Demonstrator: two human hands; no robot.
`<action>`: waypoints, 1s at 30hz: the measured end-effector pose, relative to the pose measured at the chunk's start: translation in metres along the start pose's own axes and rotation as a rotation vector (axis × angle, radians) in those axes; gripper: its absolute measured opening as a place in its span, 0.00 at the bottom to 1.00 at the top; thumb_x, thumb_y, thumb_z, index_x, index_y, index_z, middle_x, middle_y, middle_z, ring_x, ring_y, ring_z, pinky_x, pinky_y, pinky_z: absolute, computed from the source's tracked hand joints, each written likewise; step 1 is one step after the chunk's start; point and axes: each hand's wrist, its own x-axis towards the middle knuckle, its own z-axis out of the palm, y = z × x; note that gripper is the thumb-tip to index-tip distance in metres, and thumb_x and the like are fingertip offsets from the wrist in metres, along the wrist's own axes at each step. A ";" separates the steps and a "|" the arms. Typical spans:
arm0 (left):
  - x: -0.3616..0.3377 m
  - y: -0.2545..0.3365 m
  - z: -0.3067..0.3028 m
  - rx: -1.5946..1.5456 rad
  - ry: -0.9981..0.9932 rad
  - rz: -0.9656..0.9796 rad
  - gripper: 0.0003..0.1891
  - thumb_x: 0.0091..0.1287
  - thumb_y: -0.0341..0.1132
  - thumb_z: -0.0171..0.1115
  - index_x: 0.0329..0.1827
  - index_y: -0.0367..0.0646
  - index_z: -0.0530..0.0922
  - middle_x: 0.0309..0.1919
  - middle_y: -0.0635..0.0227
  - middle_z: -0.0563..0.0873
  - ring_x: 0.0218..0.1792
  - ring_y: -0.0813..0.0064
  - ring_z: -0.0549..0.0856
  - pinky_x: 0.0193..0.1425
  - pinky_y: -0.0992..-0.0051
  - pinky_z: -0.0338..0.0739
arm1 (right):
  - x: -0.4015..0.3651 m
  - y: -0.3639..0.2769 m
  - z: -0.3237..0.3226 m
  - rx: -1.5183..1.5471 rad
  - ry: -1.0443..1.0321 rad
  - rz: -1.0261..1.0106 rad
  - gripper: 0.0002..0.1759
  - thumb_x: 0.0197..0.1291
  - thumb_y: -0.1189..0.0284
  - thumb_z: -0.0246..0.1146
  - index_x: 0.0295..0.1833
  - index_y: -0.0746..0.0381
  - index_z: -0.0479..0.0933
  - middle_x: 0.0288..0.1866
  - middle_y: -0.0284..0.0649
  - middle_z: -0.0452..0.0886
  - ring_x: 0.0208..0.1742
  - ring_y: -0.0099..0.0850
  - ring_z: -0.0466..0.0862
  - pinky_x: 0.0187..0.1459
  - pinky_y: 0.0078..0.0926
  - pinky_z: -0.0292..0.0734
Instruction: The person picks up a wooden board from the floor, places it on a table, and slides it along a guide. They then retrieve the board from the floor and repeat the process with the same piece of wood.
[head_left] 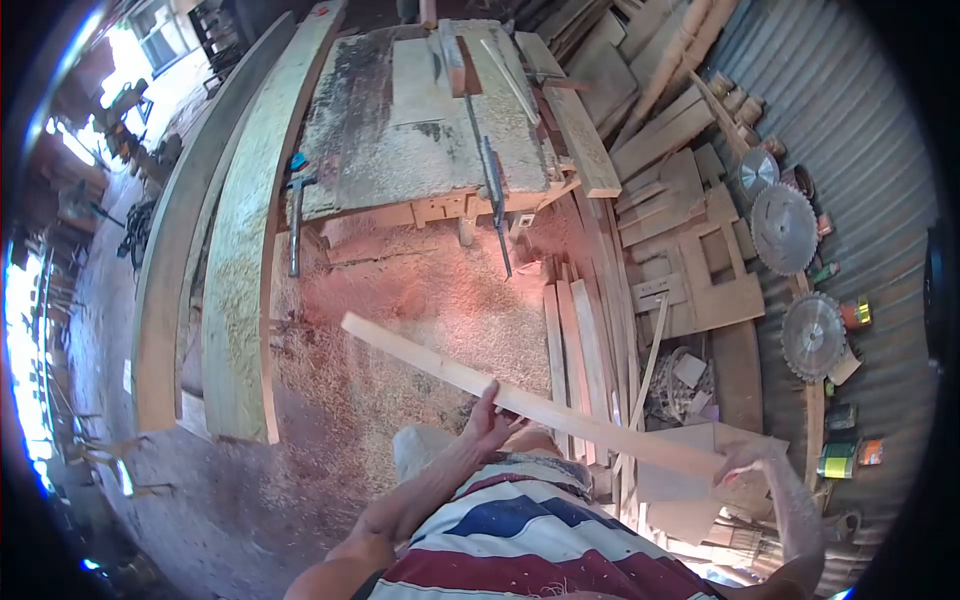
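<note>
Head view shows a long wooden strip slanting from ten o'clock to four o'clock above the sawdust-covered floor. The left hand is curled around its middle and the right hand is closed over its near end. The dusty worktop stands at twelve o'clock.

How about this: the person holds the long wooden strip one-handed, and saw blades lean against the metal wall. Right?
No: the head view shows both hands on the wooden strip, left hand midway, right hand at its end. The saw blades do lean against the metal wall.
</note>
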 end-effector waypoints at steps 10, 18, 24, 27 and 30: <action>0.042 0.155 0.139 0.797 0.148 0.321 0.33 0.75 0.65 0.60 0.68 0.47 0.79 0.55 0.68 0.88 0.56 0.70 0.86 0.58 0.64 0.79 | 0.153 -0.072 0.129 -0.007 0.090 -0.331 0.56 0.40 0.47 0.87 0.72 0.65 0.75 0.71 0.51 0.80 0.70 0.44 0.81 0.69 0.37 0.76; 0.161 0.371 0.223 1.109 0.216 0.349 0.33 0.68 0.72 0.65 0.44 0.47 0.86 0.33 0.67 0.88 0.35 0.74 0.89 0.39 0.75 0.81 | 0.171 -0.315 0.161 0.754 0.142 -0.600 0.56 0.54 0.59 0.83 0.82 0.67 0.62 0.75 0.48 0.75 0.75 0.39 0.75 0.77 0.37 0.68; 0.189 0.378 0.232 1.481 0.321 0.604 0.42 0.65 0.74 0.64 0.58 0.38 0.80 0.41 0.60 0.88 0.41 0.62 0.89 0.45 0.63 0.85 | 0.176 -0.369 0.170 1.022 0.172 -0.553 0.42 0.72 0.62 0.70 0.84 0.62 0.62 0.73 0.43 0.77 0.73 0.33 0.76 0.73 0.33 0.71; 0.196 0.381 0.252 1.890 0.354 1.385 0.45 0.63 0.59 0.75 0.73 0.36 0.70 0.57 0.50 0.83 0.60 0.48 0.84 0.63 0.52 0.79 | 0.215 -0.368 0.181 1.187 0.170 -0.444 0.33 0.78 0.62 0.64 0.82 0.62 0.66 0.70 0.41 0.80 0.70 0.31 0.79 0.71 0.31 0.72; 0.232 0.377 0.254 1.730 0.361 1.441 0.49 0.59 0.47 0.78 0.79 0.37 0.62 0.65 0.45 0.76 0.69 0.42 0.74 0.72 0.47 0.70 | 0.227 -0.386 0.193 1.149 0.299 -0.527 0.29 0.80 0.63 0.61 0.80 0.62 0.69 0.70 0.40 0.81 0.68 0.31 0.79 0.71 0.31 0.73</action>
